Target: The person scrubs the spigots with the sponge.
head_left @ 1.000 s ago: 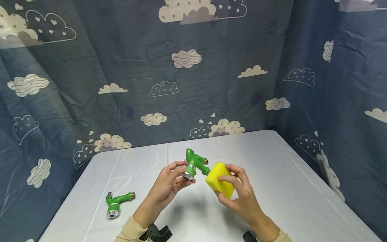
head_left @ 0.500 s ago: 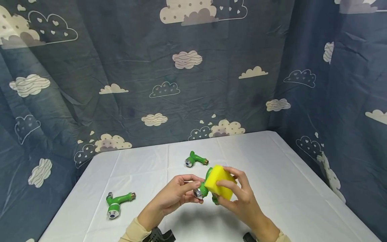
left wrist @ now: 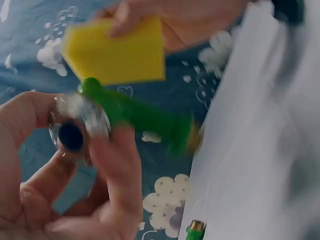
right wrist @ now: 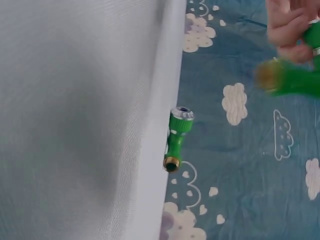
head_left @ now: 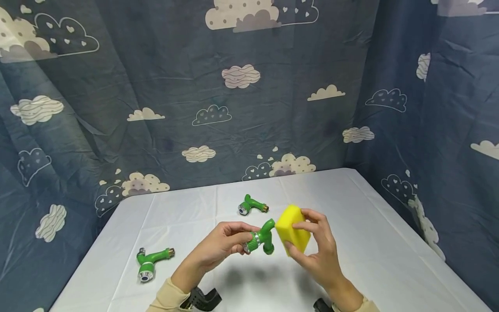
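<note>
1. Fingers and thumb of the left hand (head_left: 222,243) are curled round a green fitting (head_left: 266,235), gripping it at the ridged collar and silver end.
2. On my left wrist feed, that silver end faces me between thumb and fingers, a dark round opening in its middle. Things are blurred there, but I make out a brass-coloured tip on the branch running away from the fingers.
3. Fingers and thumb of the right hand (head_left: 321,249) pinch a yellow sponge (head_left: 290,227), thumb low, fingertips higher up.
4. Both held things are off the table, between the two sets of fingers. One branch of the fitting rises from the left fingertips toward the sponge, the other points down; the raised tip is just beside the sponge, and I cannot tell whether they touch.
5. Beyond the left fingertips I see a second green fitting (head_left: 253,205) lying on the white tablecloth (head_left: 351,216), brass end to the right.
6. Well left of the left fingers, a third green fitting (head_left: 150,264) lies on the same cloth.
7. Behind the left fingers, at the wrist, I have a black strap (head_left: 204,299) beside a cream sleeve (head_left: 167,297).
8. Far past all the fingers hangs a dark blue backdrop (head_left: 273,121) with pale clouds.
</note>
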The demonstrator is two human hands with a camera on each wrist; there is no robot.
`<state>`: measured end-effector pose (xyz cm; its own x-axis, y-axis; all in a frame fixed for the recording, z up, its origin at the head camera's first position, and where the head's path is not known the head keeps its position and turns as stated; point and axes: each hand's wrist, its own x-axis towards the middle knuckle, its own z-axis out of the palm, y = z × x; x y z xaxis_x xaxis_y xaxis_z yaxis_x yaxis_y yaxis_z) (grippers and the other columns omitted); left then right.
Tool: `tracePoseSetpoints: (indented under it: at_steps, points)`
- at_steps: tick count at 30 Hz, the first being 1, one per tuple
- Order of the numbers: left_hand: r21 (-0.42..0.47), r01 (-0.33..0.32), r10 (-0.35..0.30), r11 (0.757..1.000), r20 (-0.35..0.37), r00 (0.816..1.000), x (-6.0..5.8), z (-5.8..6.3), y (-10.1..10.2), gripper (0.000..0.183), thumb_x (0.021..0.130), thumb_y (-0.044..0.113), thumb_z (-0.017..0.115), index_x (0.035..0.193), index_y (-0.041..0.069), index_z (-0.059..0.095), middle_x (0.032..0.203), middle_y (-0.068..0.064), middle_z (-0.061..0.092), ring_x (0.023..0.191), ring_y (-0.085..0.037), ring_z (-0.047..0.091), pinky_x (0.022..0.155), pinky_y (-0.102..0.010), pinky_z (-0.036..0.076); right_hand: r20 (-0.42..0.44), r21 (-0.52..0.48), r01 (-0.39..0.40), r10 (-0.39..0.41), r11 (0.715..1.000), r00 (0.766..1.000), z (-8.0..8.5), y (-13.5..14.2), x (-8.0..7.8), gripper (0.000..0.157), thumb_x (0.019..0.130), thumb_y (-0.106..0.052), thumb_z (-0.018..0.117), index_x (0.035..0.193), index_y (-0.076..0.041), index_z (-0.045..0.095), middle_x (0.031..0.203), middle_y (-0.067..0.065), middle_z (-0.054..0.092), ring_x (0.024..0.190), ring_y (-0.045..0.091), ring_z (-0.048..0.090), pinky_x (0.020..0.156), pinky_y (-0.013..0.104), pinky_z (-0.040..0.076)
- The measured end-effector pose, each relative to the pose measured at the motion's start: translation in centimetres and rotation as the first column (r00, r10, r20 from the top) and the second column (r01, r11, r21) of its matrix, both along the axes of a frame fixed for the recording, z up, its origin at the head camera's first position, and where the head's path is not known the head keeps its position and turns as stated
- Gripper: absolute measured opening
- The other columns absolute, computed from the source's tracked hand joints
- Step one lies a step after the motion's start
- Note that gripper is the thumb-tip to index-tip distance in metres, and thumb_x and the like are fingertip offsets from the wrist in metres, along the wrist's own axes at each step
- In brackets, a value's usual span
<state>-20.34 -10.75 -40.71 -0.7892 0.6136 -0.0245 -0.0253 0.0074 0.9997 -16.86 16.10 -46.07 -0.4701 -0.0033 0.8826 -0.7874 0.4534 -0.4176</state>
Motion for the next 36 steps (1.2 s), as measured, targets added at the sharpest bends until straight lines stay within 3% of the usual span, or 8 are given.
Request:
tracePoseSetpoints:
  at_steps: [5,11,15,21,24,26,30,36]
  points:
    - [-0.120,-0.105,0.081,0.987,-0.190,0.978,0.2,0.1,0.2,0.035,0.099,0.013,0.076,0.130,-0.001,0.074,0.099,0.007,0.078,0.083,-0.004,0.066,0.075,-0.020,0.055,-0.068,0.086,-0.092,0.098,0.992,0.993,-0.2,-0.4,-0.2,0.038,0.102,-0.044,0.070,0.115,-0.009,0.072,0.135,0.025,0.058,0.125,0.021,0.056,0.101,0.015,0.044]
    - [-0.148,-0.124,0.083,0.981,-0.258,0.962,0.2,0.3,-0.1,0.032,0.100,0.013,0.076,0.130,0.003,0.076,0.110,-0.009,0.079,0.081,-0.004,0.067,0.073,-0.020,0.056,0.017,0.049,-0.037,0.036,0.998,0.999,-0.2,-0.3,-0.1,0.038,0.083,-0.013,0.087,0.117,-0.009,0.072,0.137,0.023,0.058,0.125,0.019,0.057,0.106,0.010,0.047]
    - [-0.131,-0.215,0.170,0.968,-0.291,0.941,0.0,0.4,-0.4,0.033,0.096,0.008,0.077,0.129,0.005,0.075,0.128,-0.015,0.072,0.084,-0.007,0.068,0.074,-0.021,0.057,0.067,0.007,0.008,-0.009,1.000,0.998,0.0,-0.2,-0.2,0.049,0.071,0.000,0.086,0.117,-0.009,0.071,0.138,0.021,0.058,0.126,0.013,0.056,0.106,0.009,0.047]
    - [-0.114,-0.315,0.243,0.942,-0.414,0.877,-0.1,0.3,-0.1,0.039,0.088,0.001,0.082,0.125,0.007,0.071,0.126,-0.016,0.065,0.088,-0.012,0.067,0.078,-0.019,0.060,-0.035,0.100,-0.097,0.101,0.990,0.994,-0.4,-0.2,-0.3,0.031,0.093,-0.027,0.083,0.117,-0.010,0.072,0.136,0.024,0.058,0.124,0.020,0.056,0.099,0.013,0.047]
    - [-0.106,-0.298,0.211,0.949,-0.490,0.846,0.2,0.3,0.2,0.041,0.086,0.002,0.086,0.123,0.008,0.070,0.123,-0.015,0.068,0.093,-0.013,0.067,0.082,-0.020,0.062,-0.036,0.173,-0.156,0.165,0.972,0.986,-0.8,-0.4,-0.4,0.032,0.101,-0.041,0.074,0.119,-0.015,0.072,0.138,0.021,0.057,0.124,0.021,0.055,0.095,0.019,0.045]
    - [-0.092,-0.276,0.190,0.957,-0.522,0.832,0.5,0.3,0.3,0.040,0.086,0.003,0.087,0.121,0.010,0.071,0.120,-0.013,0.071,0.093,-0.012,0.068,0.083,-0.020,0.063,-0.015,0.195,-0.184,0.191,0.963,0.982,-0.9,-0.4,-0.4,0.031,0.099,-0.037,0.077,0.121,-0.016,0.071,0.139,0.020,0.056,0.124,0.022,0.055,0.094,0.024,0.044]
    - [-0.046,-0.187,0.133,0.981,-0.540,0.831,0.8,0.4,0.2,0.035,0.087,0.002,0.087,0.118,0.009,0.076,0.119,-0.012,0.074,0.099,-0.010,0.069,0.087,-0.023,0.064,0.039,0.206,-0.168,0.163,0.964,0.986,-0.8,-0.4,-0.2,0.038,0.088,-0.020,0.088,0.122,-0.018,0.071,0.140,0.018,0.055,0.125,0.022,0.055,0.095,0.025,0.043]
    - [-0.022,-0.028,0.012,0.999,-0.533,0.846,0.9,0.8,-0.3,0.034,0.088,0.001,0.085,0.121,0.002,0.076,0.121,-0.020,0.075,0.101,-0.006,0.071,0.088,-0.025,0.065,0.088,0.160,-0.020,0.006,0.987,0.996,-0.4,-0.3,-0.1,0.057,0.070,0.000,0.092,0.120,-0.018,0.071,0.142,0.016,0.056,0.127,0.022,0.055,0.106,0.012,0.042]
